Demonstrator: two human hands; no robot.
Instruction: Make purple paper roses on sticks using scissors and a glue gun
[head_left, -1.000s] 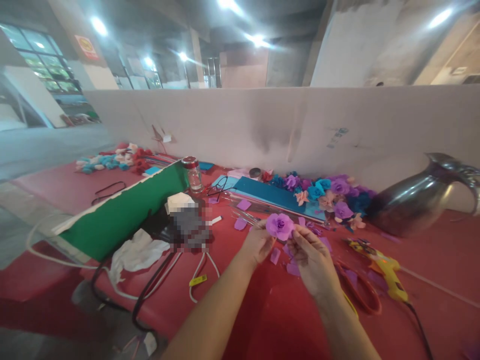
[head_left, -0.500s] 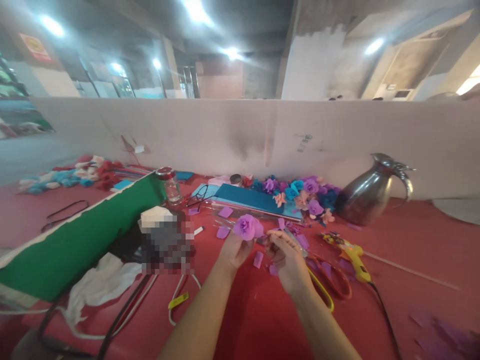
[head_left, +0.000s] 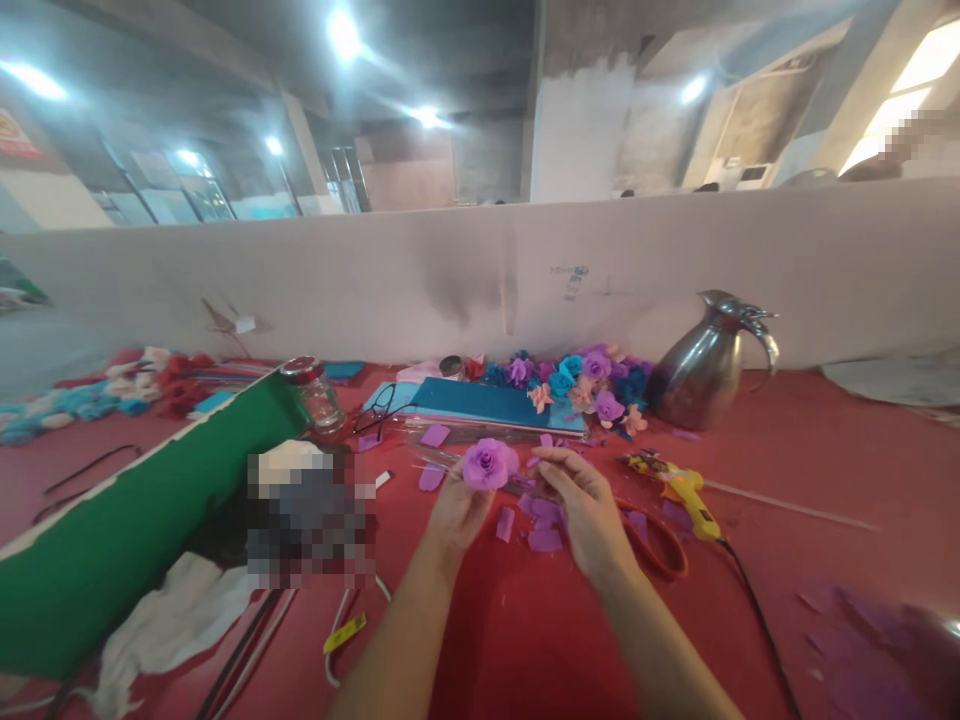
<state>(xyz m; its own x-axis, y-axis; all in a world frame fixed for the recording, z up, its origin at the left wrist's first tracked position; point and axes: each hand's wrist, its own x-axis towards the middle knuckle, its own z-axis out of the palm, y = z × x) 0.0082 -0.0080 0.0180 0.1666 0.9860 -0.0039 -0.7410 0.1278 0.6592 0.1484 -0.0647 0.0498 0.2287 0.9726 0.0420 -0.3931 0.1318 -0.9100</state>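
Note:
In my left hand point(head_left: 461, 505) is a purple paper flower point(head_left: 489, 464), its open petals facing up toward me. Just right of it, my right hand point(head_left: 581, 500) is closed in a pinch. A bit of purple shows by those fingertips, but whether they grip it cannot be made out. Beneath and between the hands lie loose purple paper pieces point(head_left: 545, 538) on the red tabletop point(head_left: 517, 630). Scissors with red handles point(head_left: 667, 548) are partly covered by my right hand and wrist.
A yellow glue gun point(head_left: 694, 505) with a black cord lies at right, below a metal jug point(head_left: 697, 360). Finished paper flowers point(head_left: 592, 380) are heaped behind blue sheets point(head_left: 487, 400). To the left stand a lidded glass jar point(head_left: 319, 398), a green panel point(head_left: 150, 500) and cables.
The view has swung to the right. The flower in my left hand has tipped to face me more, and my right fingers have drawn slightly away from it.

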